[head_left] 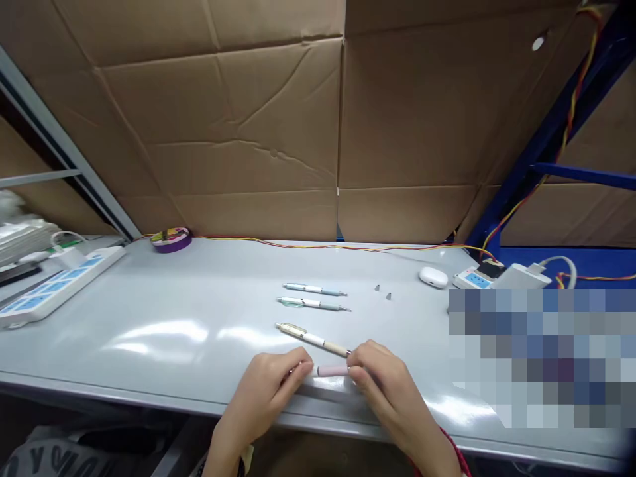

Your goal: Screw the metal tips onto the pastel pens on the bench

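Left hand (pixel 265 384) clamped on pink pen's (pixel 332 371) left end, right hand (pixel 385 377) pinching its right tip, likely to steady both ends; tip hidden by fingers. Pen's level above near table edge (pixel 342 424). Beige pen (pixel 313 338) lies just beyond.

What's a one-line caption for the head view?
Both hands, left and right, grip a pink pen above the table, near three other pens.
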`<control>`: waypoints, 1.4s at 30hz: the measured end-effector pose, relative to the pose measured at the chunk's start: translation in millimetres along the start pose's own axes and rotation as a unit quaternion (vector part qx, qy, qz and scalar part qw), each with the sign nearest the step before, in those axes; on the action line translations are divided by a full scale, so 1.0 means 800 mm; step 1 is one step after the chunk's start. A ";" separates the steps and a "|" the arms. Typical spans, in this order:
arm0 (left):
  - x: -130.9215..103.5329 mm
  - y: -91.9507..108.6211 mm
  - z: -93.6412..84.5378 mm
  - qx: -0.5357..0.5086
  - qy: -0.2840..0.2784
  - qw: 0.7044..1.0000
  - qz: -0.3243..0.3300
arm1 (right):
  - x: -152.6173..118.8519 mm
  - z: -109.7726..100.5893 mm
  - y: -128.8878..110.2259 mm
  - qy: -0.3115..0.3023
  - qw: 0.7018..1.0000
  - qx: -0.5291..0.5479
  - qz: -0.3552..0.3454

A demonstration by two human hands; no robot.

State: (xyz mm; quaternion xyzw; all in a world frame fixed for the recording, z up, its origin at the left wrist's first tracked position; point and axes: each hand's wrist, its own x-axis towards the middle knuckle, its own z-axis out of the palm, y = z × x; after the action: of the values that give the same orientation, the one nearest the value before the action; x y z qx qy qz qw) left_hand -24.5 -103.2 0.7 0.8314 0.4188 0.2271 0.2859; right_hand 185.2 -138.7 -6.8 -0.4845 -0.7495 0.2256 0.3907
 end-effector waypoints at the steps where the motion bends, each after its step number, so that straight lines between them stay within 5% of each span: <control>1: 0.000 0.001 0.000 -0.008 0.006 1.000 -0.003 | 0.000 0.000 -0.003 0.002 1.000 0.023 0.014; 5: -0.003 0.011 0.013 -0.054 0.049 0.997 0.022 | -0.001 0.006 -0.017 0.008 0.983 0.165 0.076; 8: -0.010 0.019 0.036 -0.127 0.110 0.983 0.079 | 0.000 0.013 -0.021 0.083 0.951 0.258 0.146; 11: -0.017 0.021 0.054 -0.229 0.101 0.959 0.135 | 0.001 0.019 -0.020 0.130 0.920 0.325 0.178; 16: -0.017 0.023 0.062 -0.291 0.169 0.915 0.224 | 0.004 0.023 -0.021 0.093 0.899 0.385 0.187; 21: -0.016 0.031 0.069 -0.241 0.257 0.915 0.195 | 0.006 0.023 -0.026 0.072 0.893 0.395 0.204; 28: -0.017 0.017 0.066 -0.274 0.161 0.918 0.237 | 0.004 0.025 -0.023 0.084 0.885 0.415 0.191; 35: -0.025 0.015 0.063 -0.209 0.168 0.940 0.211 | 0.006 0.026 -0.024 0.071 0.888 0.415 0.184; 42: -0.006 0.029 0.022 -0.108 0.070 0.978 0.162 | 0.003 0.026 -0.014 0.179 0.914 0.340 0.132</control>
State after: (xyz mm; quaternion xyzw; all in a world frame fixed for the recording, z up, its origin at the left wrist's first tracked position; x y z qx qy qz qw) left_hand -3.1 -123.7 2.3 0.8343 0.2709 0.3722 0.3034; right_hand 161.5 -140.5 -10.4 -0.4489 -0.4741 0.4261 0.6263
